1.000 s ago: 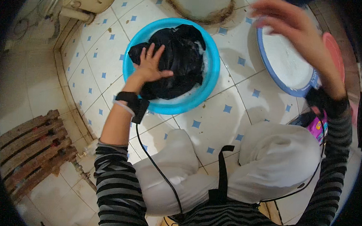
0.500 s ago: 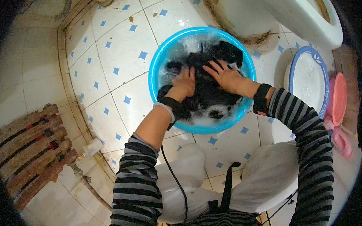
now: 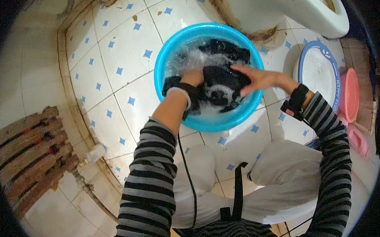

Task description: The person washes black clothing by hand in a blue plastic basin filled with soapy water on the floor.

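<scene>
Black wet cloth (image 3: 225, 80) lies bunched in foamy water inside a bright blue round basin (image 3: 160, 60) on the floor. My left hand (image 3: 192, 77) is sunk into the suds at the left of the cloth, its fingers hidden. Over the basin's right side, my right hand (image 3: 259, 80) has its thumb and fingers spread apart, the fingertips at the edge of the cloth. More black cloth (image 3: 227, 50) shows at the far side of the water. Each wrist wears a black band, and the left one also has a pale ring.
Beyond the basin stands a white toilet-like fixture (image 3: 262, 13). To the right are a blue-rimmed white basin (image 3: 303, 60), a pink basin (image 3: 350, 96) and a pink plastic bottle (image 3: 358, 140). A rusty radiator (image 3: 31, 154) is at the left wall. My knees flank the near side.
My right hand has drawn back toward the basin's right rim, off the middle of the cloth. My left hand has gone deeper into the suds. The cloth has shifted and bunched up.
</scene>
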